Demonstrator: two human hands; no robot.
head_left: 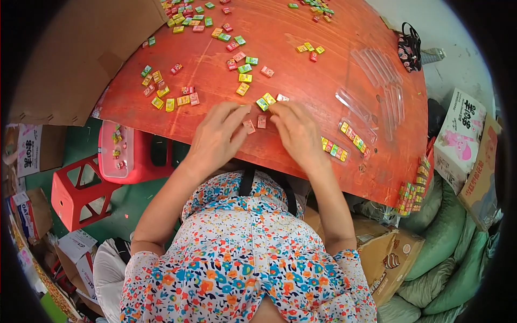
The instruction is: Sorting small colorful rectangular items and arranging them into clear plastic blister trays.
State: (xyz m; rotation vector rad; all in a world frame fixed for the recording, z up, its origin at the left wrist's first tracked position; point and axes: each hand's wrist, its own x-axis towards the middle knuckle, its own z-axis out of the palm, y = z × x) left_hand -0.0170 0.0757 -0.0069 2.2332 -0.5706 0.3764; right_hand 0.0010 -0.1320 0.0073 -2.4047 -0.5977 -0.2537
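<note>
Both of my hands are over the near edge of the red table [215, 81], palms down with fingers bent. My left hand [215, 134] has thumb and forefinger apart, beside a small pink box [249, 127] that lies at its fingertips. A second small pink box [262, 121] lies between the two hands. My right hand [299, 132] has its fingers bent loosely, the tips close to a yellow box [269, 98] and a yellow-green box [262, 104]. Another pink box [282, 98] is partly hidden behind its fingers. Whether the fingertips touch any box is unclear.
Filled clear trays [335, 149] lie right of my right hand, near empty clear trays [355, 105]. Loose coloured boxes [245, 69] are scattered farther back. A large cardboard box [81, 54] stands at left. A red stool [81, 194] holds the floor at lower left; stacked packs [412, 196] sit at the right corner.
</note>
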